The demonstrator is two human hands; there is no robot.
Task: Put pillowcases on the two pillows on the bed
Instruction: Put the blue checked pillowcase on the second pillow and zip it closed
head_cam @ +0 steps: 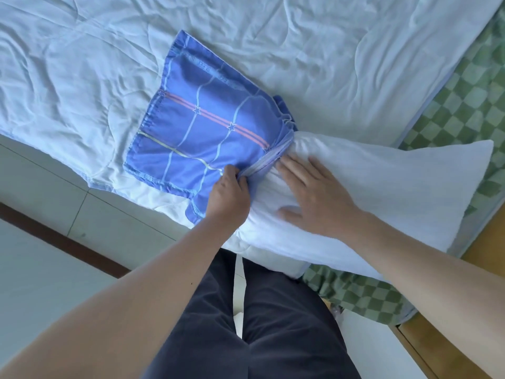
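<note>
A white pillow (388, 192) lies across the near edge of the bed, one end tucked into a blue pillowcase (199, 132) with pale lines and red stripes. The pillowcase covers only that end and lies mostly flat to the left. My left hand (229, 192) pinches the bunched opening edge of the pillowcase. My right hand (314, 190) lies flat on the pillow just right of the opening, fingers straight and spread. A second pillow is not in view.
A crumpled white quilt (246, 36) covers the bed. A green checked sheet (464, 105) shows along the right side and at the near corner. Pale floor tiles (41, 181) lie to the left. My dark trousers (273, 324) stand against the bed edge.
</note>
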